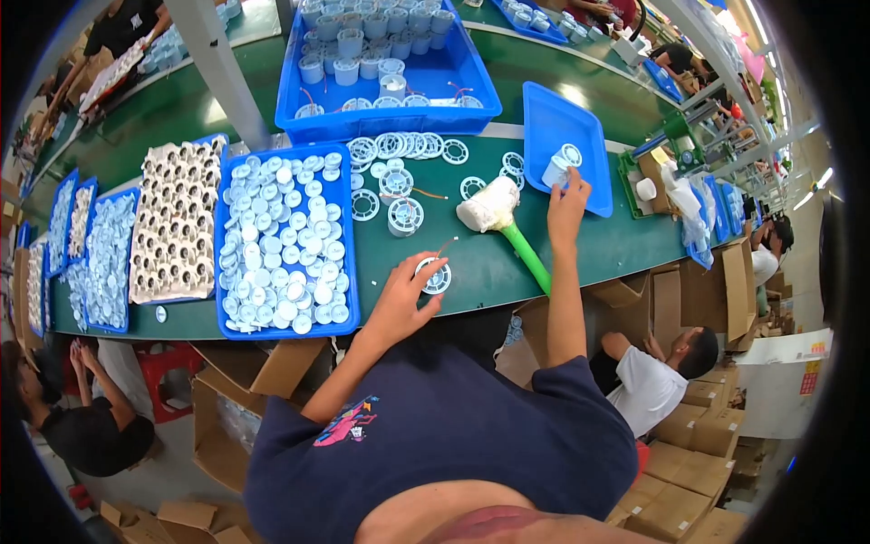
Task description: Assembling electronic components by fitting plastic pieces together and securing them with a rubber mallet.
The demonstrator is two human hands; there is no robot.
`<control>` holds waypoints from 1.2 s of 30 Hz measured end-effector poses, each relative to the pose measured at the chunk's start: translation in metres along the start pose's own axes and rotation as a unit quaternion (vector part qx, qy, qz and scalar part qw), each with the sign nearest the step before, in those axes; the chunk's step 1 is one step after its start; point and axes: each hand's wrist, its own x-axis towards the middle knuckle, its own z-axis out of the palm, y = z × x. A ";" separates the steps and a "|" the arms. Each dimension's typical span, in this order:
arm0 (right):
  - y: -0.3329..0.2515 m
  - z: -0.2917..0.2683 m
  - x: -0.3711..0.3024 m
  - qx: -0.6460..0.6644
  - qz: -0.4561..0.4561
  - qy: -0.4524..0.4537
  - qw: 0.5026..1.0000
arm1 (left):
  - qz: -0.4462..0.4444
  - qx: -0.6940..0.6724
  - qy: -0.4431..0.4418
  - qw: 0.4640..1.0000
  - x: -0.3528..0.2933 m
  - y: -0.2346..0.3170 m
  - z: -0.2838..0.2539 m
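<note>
My left hand [399, 295] curls its fingers and thumb around a light-grey round spoked part [433, 276] with a thin wire, at the table's near edge. Farther right, my right hand [569, 204] grips a white cylindrical housing [555, 169] over the shallow blue tray [594, 136]; its fingertips are partly hidden. Between my hands lies a mallet [488, 207] with a whitish head and green handle, beside my right forearm. Ahead of my left hand, two wired round assemblies [405, 217] stand on the table, with several flat spoked rings [408, 145] behind them.
A blue tray [348, 299] of small white discs [281, 245] is on the left, next to a pale moulded tray [177, 218] with dark round parts. A deep blue bin [390, 118] of white cylinders stands at the back. A green press [666, 136] is at the right; other people sit nearby.
</note>
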 end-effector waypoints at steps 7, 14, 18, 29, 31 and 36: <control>-0.007 -0.005 0.007 -0.121 -0.069 0.076 0.987 | -0.013 -0.031 0.027 0.999 0.004 0.001 0.002; -0.197 -0.002 -0.022 0.162 -0.273 -0.115 0.941 | -0.019 -0.038 0.025 0.999 0.000 -0.005 0.001; -0.250 0.057 -0.029 0.228 -0.382 -0.256 0.858 | -0.011 -0.022 0.007 1.000 0.000 -0.004 0.004; -0.264 0.124 -0.036 0.045 -0.308 -0.375 0.873 | 0.000 -0.036 0.030 0.999 -0.005 -0.007 0.006; -0.266 0.129 -0.033 0.056 -0.307 -0.373 0.874 | -0.008 -0.019 0.038 0.999 -0.004 -0.006 0.007; -0.267 0.141 -0.045 0.037 -0.264 -0.302 0.915 | -0.025 -0.009 0.027 0.999 -0.001 -0.007 0.009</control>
